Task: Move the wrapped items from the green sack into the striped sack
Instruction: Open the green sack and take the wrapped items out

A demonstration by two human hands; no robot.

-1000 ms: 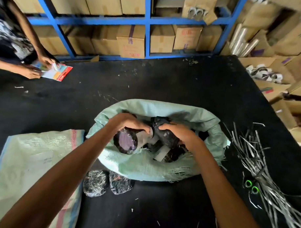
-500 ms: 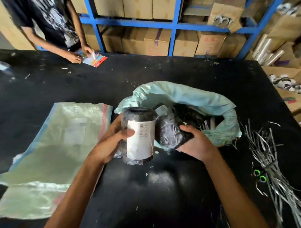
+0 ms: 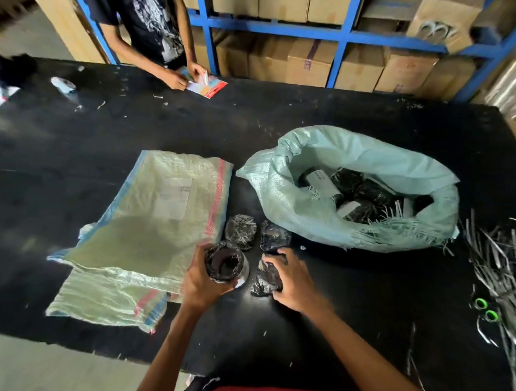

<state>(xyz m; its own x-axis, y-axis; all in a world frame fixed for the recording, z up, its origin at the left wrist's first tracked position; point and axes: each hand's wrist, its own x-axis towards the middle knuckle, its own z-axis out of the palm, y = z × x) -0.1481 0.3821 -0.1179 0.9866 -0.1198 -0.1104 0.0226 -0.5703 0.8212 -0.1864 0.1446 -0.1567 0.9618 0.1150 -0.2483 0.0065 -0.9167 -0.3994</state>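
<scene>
The green sack (image 3: pixel 303 208) lies open at the right of the black table (image 3: pixel 136 126), with several black wrapped items (image 3: pixel 356 190) inside. The striped sack (image 3: pixel 150 221) lies flat to its left. My left hand (image 3: pixel 201 281) grips an upright black wrapped roll (image 3: pixel 223 263) standing on the table by the striped sack's edge. My right hand (image 3: pixel 289 278) holds a second wrapped item (image 3: pixel 265 279) down on the table beside it. Two more wrapped items (image 3: pixel 240 231) (image 3: pixel 274 235) sit just beyond, between the sacks.
Another person (image 3: pixel 148 30) stands across the table handling a colourful packet (image 3: pixel 208 85). Loose silver strips (image 3: pixel 494 262) and two green rings (image 3: pixel 485 308) lie at the right. Blue shelving with cardboard boxes (image 3: pixel 311 62) stands behind. The table's near edge runs at lower left.
Both hands lifted a wrapped item each out of the green sack and brought them left and down onto the table near the two items lying there. The view shifted.
</scene>
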